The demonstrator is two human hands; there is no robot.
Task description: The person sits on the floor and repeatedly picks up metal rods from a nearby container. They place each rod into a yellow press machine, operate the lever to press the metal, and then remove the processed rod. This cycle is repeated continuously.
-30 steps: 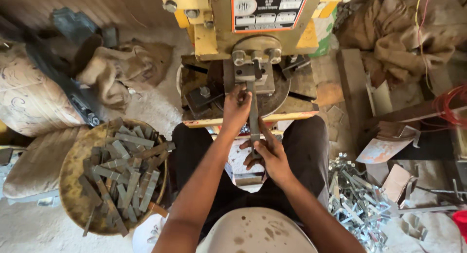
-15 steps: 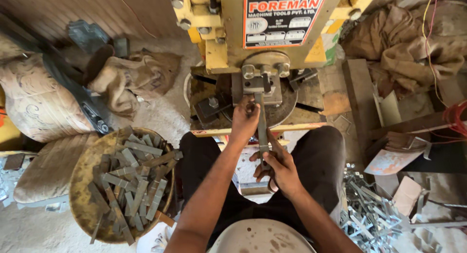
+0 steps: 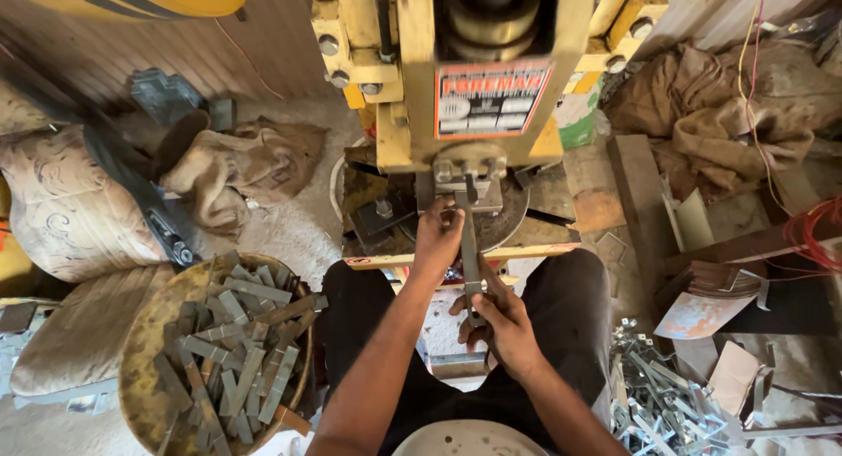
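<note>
Workshop floor, cluttered; yellow metal press machine (image 3: 474, 96) stands ahead, its round grey bed (image 3: 509, 219) below. A long flat grey metal strip (image 3: 468, 245) runs from the bed toward the person. Left hand (image 3: 438, 237) pinches its far end; right hand (image 3: 500, 320) closed on the near end. Shallow round basket of grey strips (image 3: 219, 351) at left, shiny bent metal pieces (image 3: 667, 403) at right, brown sacking (image 3: 237, 171) behind.

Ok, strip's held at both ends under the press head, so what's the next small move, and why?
Probably ease the metal strip slightly further forward under the press tooling. Its far end sits just at the die, guided by the left hand, while the right hand grips the near end, so it looks lined up but not clearly seated.
</note>
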